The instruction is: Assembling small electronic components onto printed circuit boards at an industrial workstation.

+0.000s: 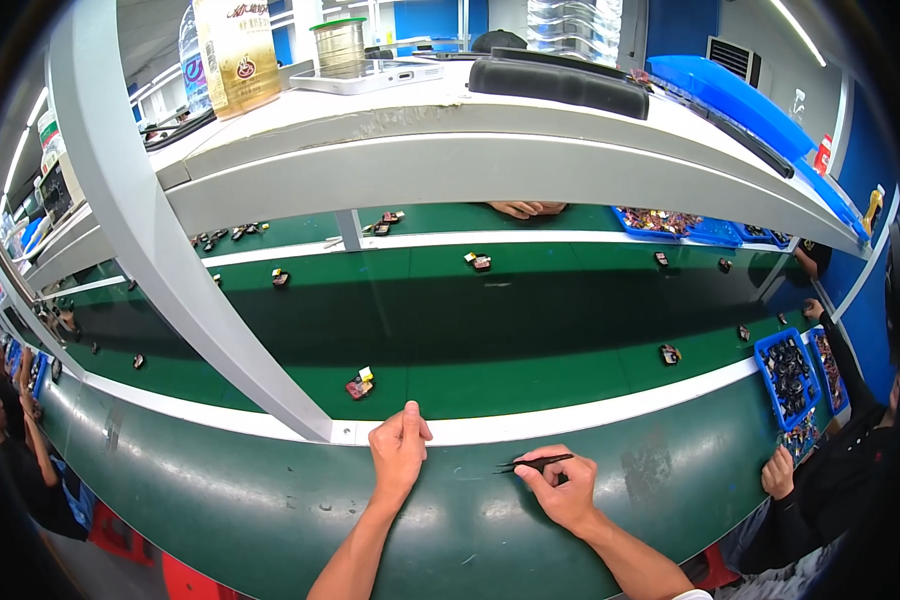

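Note:
My right hand (567,490) grips a pair of black tweezers (544,462) in a pinch, their tips pointing left just above the green worktable (300,500). To its left my left hand (398,450) rests by the white rail, its fingers curled in and nothing visible in them. Just beyond that hand, on the green conveyor belt (530,385), lies a small dark and reddish part with a white and yellow piece (359,384). More small dark parts, such as one at the right (670,354), are spread along the belt, apart from both hands.
A grey post (170,230) slants down to the white rail (470,430) left of my left hand. An overhead shelf (470,160) spans the belt. On the right, a co-worker's hand (778,473) is near blue trays (770,345) of parts. Another person's hands (526,209) show across the belt.

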`<action>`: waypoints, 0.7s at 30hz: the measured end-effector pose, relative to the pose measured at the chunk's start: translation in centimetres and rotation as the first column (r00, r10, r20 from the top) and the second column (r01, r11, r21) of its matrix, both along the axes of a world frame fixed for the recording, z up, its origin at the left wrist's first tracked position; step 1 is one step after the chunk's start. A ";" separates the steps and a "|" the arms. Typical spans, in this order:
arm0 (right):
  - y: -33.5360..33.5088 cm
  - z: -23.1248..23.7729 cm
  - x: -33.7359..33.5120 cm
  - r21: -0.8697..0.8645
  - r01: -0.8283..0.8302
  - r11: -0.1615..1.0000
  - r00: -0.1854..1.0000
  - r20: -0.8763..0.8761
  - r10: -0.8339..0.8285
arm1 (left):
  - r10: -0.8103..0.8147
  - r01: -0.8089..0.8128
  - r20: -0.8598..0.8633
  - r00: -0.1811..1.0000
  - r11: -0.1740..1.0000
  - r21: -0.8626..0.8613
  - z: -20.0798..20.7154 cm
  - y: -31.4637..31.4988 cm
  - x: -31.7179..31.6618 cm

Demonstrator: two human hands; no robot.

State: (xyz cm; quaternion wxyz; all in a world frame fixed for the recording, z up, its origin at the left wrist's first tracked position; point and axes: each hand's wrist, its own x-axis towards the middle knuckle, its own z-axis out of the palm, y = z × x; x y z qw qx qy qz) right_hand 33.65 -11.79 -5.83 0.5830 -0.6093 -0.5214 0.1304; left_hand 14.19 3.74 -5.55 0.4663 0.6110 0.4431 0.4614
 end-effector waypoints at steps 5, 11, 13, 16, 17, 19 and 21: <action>0.1 -0.1 0.0 -0.002 0.000 1.000 1.000 -0.004 0.000 | 0.026 -0.026 -0.023 0.999 1.000 -0.008 0.4 -0.1 0.4; 0.1 0.0 -0.2 0.013 -0.018 1.000 1.000 0.008 0.018 | 0.058 -0.048 -0.097 0.994 0.994 0.102 -1.1 0.5 0.1; 0.0 -0.2 -0.1 -0.026 0.008 1.000 1.000 0.003 -0.008 | 0.047 -0.037 -0.095 0.994 0.994 0.103 -1.1 0.4 0.2; 0.1 -0.1 -0.1 -0.016 0.008 1.000 1.000 0.010 -0.008 | 0.049 -0.046 -0.048 0.998 0.996 0.077 -1.0 0.3 0.3; 0.1 -0.2 -0.1 -0.016 0.011 1.000 1.000 0.009 -0.011 | 0.027 -0.025 -0.057 0.998 0.999 0.033 -0.7 0.3 0.2; 0.2 -0.2 -0.1 0.017 0.001 1.000 0.999 0.033 -0.001 | 0.000 -0.001 -0.064 0.998 1.000 -0.013 -0.7 0.4 0.1; 0.1 -0.4 -0.1 -0.001 -0.002 1.000 1.000 0.023 0.002 | 0.041 -0.036 -0.077 0.996 0.998 0.060 -0.8 0.3 0.1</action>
